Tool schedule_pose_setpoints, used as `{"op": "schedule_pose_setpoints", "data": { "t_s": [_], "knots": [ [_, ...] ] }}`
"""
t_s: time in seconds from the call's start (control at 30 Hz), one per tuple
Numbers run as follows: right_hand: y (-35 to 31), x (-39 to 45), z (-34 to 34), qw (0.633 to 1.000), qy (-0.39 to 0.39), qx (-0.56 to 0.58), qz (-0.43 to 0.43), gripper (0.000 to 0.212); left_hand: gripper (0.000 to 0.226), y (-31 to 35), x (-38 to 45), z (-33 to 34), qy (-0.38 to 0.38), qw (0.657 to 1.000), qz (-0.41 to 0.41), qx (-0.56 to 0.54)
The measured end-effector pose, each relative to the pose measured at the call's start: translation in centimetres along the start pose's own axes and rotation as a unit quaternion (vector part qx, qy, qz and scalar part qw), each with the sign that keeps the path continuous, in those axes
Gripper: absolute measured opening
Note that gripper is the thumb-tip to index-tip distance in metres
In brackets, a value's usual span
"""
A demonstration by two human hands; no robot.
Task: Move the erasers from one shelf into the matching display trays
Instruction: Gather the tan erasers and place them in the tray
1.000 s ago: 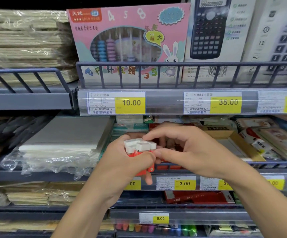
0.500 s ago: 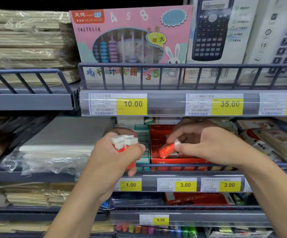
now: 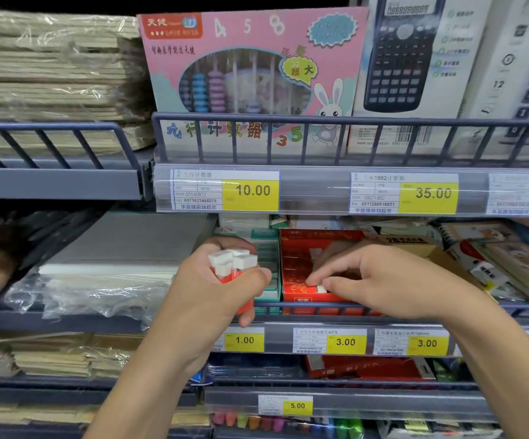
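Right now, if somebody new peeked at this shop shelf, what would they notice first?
Probably the big pink cardboard abacus box with a rabbit on the top shelf, above the bright yellow 10.00 price tag. Next, the left hand in the middle, its grip closed on a bunch of red-sleeved white erasers. Beside it, the right hand presses one small eraser into the red display tray.

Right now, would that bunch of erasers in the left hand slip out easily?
Probably a bit. The erasers are several small loose blocks pinched upright in the left hand, so one could slide free. They look light and blocky, so they likely wouldn't roll or break.
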State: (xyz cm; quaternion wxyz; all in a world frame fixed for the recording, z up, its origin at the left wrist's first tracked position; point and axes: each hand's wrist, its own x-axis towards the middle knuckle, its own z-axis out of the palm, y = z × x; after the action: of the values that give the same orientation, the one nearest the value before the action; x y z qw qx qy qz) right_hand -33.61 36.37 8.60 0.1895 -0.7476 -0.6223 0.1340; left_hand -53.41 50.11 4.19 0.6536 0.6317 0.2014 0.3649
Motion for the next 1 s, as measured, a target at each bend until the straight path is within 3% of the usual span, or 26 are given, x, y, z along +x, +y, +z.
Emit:
{"op": "schedule_pose_setpoints", "data": {
  "t_s": [0.33, 0.47, 0.6, 0.7, 0.83, 1.0],
  "knots": [
    [-0.1, -0.2, 0.2, 1.0, -0.026, -0.012, -0.006, 0.037, 0.029, 0.1, -0.1, 0.4, -0.016, 1.0, -0.012, 0.01],
    [0.1, -0.5, -0.1, 0.999, 0.041, 0.028, 0.006, 0.045, 0.033, 0.1, -0.4, 0.9, -0.026, 0.999, -0.02, 0.02],
    [0.1, -0.9, -0.2, 0.987, 0.128, 0.095, -0.022, 0.03, 0.039, 0.4, -0.6, 1.4, -0.045, 0.998, -0.028, 0.022],
    [-0.8, -1.1, 0.4, 0.973, 0.12, 0.173, -0.097, 0.025, 0.046, 0.5, -0.7, 1.9, -0.055, 0.998, -0.029, 0.01],
    [-2.3, -0.9, 1.6, 0.958, 0.12, 0.216, -0.144, 0.026, 0.076, 0.4, -0.8, 2.5, -0.065, 0.998, -0.022, -0.01],
    [-3.2, -0.7, 3.5, 0.938, 0.22, 0.22, -0.151, 0.026, 0.088, 0.3, -0.8, 3.2, -0.054, 0.998, -0.008, -0.042]
  ]
}}
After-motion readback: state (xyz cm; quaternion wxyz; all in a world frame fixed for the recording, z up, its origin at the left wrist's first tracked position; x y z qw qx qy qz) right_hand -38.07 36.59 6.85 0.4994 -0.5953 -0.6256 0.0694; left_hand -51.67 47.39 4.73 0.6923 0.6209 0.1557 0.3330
